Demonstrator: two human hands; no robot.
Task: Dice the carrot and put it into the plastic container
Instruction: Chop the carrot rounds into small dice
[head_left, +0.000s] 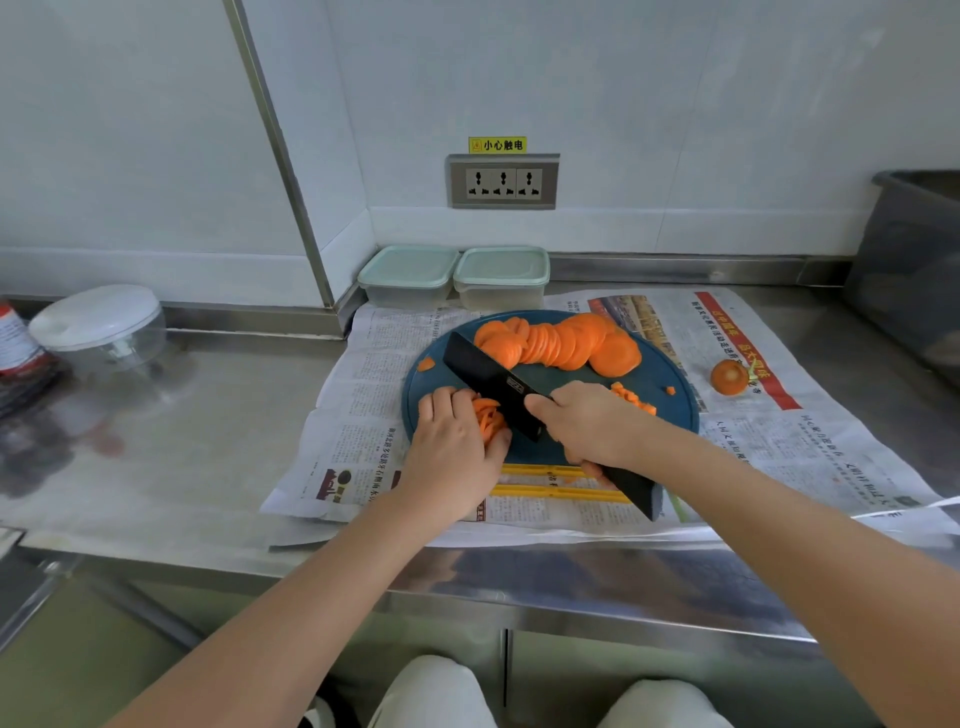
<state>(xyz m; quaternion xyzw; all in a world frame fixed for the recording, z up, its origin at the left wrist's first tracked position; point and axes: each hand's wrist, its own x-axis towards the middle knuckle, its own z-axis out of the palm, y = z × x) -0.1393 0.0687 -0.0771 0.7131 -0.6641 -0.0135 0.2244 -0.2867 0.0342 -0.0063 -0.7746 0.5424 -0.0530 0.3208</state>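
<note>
Clear tub (98, 322): stands lidded at the far left of the worktop (234, 415), well apart from the cutting.
Left hand (452, 441): its fingers (441, 402) are curled down and press on a small bunch of carrot strips (488, 418) at the near left of the blue board (670, 415).
Knife (493, 384): a black blade slants across the board, its edge just beside the left fingertips and on the strips.
Plastic containers (410, 275): two sit at the back wall, both with lids on, so neither has taken any carrot yet.
Right hand (587, 426): its fingers are wrapped tightly round the knife handle, and the thumb lies along the blade's base.
Carrot slices (561, 343): a fanned row lies uncut on the far half of the board.
Diced bits (634, 397): a small heap lies just right of the right hand.
Carrot end (729, 377): lies off the board on the newspaper (810, 441).
Step in hand: cutting across the strips to make dice, with most of the carrot still to do.
Doing it well: keep the left fingertips tucked behind the knuckles, bunch the strips tight, and step the blade in even, short cuts.
Risk: the edge sits very close to the left fingers.
</note>
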